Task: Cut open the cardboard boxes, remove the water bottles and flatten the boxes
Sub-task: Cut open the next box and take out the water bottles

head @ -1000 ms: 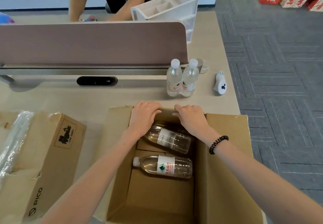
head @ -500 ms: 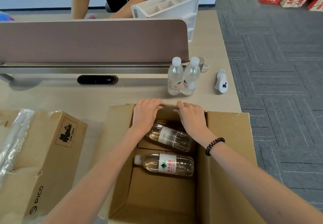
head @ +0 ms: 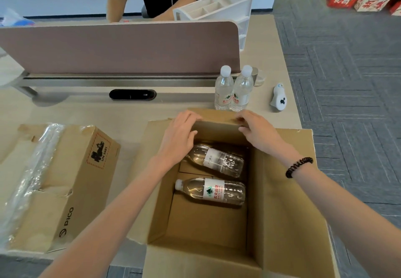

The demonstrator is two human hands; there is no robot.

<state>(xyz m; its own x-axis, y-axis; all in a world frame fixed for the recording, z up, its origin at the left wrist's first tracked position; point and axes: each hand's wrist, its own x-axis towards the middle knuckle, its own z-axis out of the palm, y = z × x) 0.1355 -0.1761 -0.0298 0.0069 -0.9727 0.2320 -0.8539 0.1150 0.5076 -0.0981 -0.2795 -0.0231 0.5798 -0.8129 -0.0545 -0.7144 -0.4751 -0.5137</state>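
- Bottom centre of frame: open box (head: 282,191), side flaps splayed outward, my forearms reaching in over its near wall.
- Centre of frame, on the box floor: two water bottles lying on their sides. Near bottle (head: 213,192) has its cap to the left. Far bottle (head: 217,160) lies just beyond it, neck end hidden under my left wrist.
- Left hand (head: 180,134): fingers curled over the top edge of the far flap (head: 217,118), thumb on its inner face. It holds the flap.
- Right hand (head: 258,132): same grip further right on that edge. Black band on the wrist.
- Step in hand, as I judge it: fold this flap outward to clear the opening. Best to push evenly with both hands so it bends at the crease rather than tearing.
- Go slow: the standing bottles (head: 224,88) sit on the desk (head: 86,112) just behind the flap and could be tipped.
- The two bottles inside must come out before any flattening.
- Left of frame: second box (head: 65,180), top crumpled, plastic film across it. I cannot tell whether it is emptied.
- Right of the standing bottles: white device (head: 278,97).
- Upper frame: divider (head: 119,47) across the desk.
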